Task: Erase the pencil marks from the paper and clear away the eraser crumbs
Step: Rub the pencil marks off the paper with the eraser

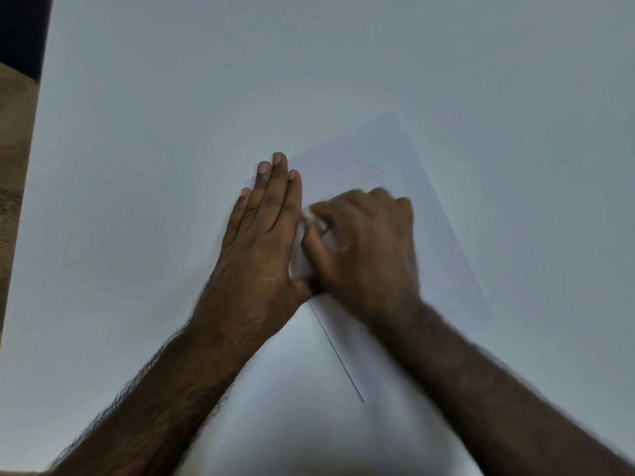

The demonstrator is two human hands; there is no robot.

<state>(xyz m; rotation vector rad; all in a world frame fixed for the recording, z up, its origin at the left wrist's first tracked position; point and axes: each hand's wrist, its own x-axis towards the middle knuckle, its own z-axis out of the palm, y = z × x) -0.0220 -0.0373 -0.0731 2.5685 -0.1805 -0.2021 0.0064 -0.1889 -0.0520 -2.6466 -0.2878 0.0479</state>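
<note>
A white sheet of paper [436,235] lies slanted on the white table, hard to tell from it. Faint pencil marks [369,168] show near the sheet's upper part. My left hand [264,231] lies flat, fingers together, pressing down the paper's left edge. My right hand [364,242] is curled and blurred, pinching a small white eraser [309,216] against the paper right beside the left hand's index finger. Most of the eraser is hidden under the fingers. No crumbs can be made out.
The white table [154,132] fills nearly the whole view. Its left edge runs down the frame, with a brown floor [13,166] and a dark area [20,29] beyond it. The paper's lower left edge shows as a dark line [336,352].
</note>
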